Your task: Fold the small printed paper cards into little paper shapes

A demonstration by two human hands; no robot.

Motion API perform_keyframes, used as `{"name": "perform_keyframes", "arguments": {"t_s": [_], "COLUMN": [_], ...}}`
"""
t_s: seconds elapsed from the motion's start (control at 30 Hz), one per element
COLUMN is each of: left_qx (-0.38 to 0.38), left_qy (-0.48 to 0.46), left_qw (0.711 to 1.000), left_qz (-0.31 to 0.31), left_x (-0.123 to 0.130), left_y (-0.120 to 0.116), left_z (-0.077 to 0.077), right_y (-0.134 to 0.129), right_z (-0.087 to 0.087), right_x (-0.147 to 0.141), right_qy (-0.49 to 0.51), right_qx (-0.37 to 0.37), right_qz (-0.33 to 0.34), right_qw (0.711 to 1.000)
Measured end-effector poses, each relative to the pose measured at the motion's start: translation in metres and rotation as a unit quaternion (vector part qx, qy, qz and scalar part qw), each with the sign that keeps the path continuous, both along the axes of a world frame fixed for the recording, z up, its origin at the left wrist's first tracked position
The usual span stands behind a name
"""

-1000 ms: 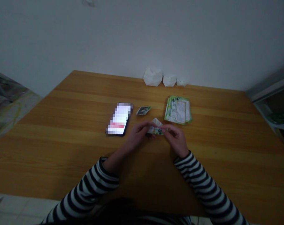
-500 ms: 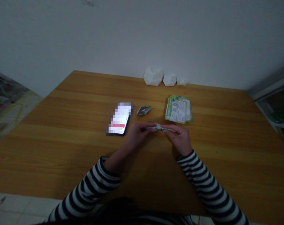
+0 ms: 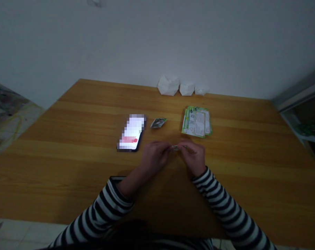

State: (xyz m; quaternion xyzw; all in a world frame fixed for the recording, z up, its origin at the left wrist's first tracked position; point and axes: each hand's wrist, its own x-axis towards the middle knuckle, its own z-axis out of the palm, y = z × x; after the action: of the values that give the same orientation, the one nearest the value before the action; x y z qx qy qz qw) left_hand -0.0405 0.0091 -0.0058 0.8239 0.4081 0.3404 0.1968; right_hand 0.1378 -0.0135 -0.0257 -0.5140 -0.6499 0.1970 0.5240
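My left hand (image 3: pixel 153 157) and my right hand (image 3: pixel 193 157) meet above the wooden table, pinching a small folded piece of printed paper (image 3: pixel 176 148) between their fingertips. Most of that paper is hidden by my fingers. A little beyond my left hand lies a smartphone (image 3: pixel 131 133) with a lit, pixelated screen. A small folded green-and-white paper piece (image 3: pixel 158 123) rests on the table ahead of my hands. Beyond my right hand sits a stack of green printed leaflets or cards (image 3: pixel 196 122), not touched by either hand.
Several white folded paper shapes (image 3: pixel 168 85) stand along the table's far edge against the white wall (image 3: pixel 157 38). The wooden table (image 3: pixel 69 163) fills the middle of the view. Cluttered items show beyond its left and right edges.
The folded paper is now more tightly folded and mostly hidden by my fingers. My hands have moved slightly closer to me, and the paper no longer shows as a long flat strip.
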Motion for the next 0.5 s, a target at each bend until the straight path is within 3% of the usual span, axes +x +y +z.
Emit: {"name": "perform_keyframes", "arguments": {"t_s": [0.13, 0.23, 0.4, 0.5], "left_qx": [-0.091, -0.137, -0.125, -0.15], "left_qy": [-0.006, -0.061, -0.184, -0.209], "left_qw": [0.996, 0.988, 0.967, 0.963], "left_qz": [0.015, 0.043, 0.126, 0.086], "left_x": [0.002, 0.004, 0.008, 0.011], "left_y": [-0.001, 0.001, 0.001, -0.003], "left_z": [0.003, 0.004, 0.004, 0.003], "right_y": [-0.001, 0.0, 0.0, 0.0], "right_z": [0.0, 0.003, 0.002, 0.0], "right_x": [-0.003, -0.005, -0.01, -0.013], "right_qy": [-0.015, 0.032, 0.113, 0.114], "right_qx": [-0.025, -0.047, -0.072, -0.113], "right_qz": [-0.01, 0.003, -0.114, -0.025], "right_qw": [1.0, 0.998, 0.984, 0.987]}}
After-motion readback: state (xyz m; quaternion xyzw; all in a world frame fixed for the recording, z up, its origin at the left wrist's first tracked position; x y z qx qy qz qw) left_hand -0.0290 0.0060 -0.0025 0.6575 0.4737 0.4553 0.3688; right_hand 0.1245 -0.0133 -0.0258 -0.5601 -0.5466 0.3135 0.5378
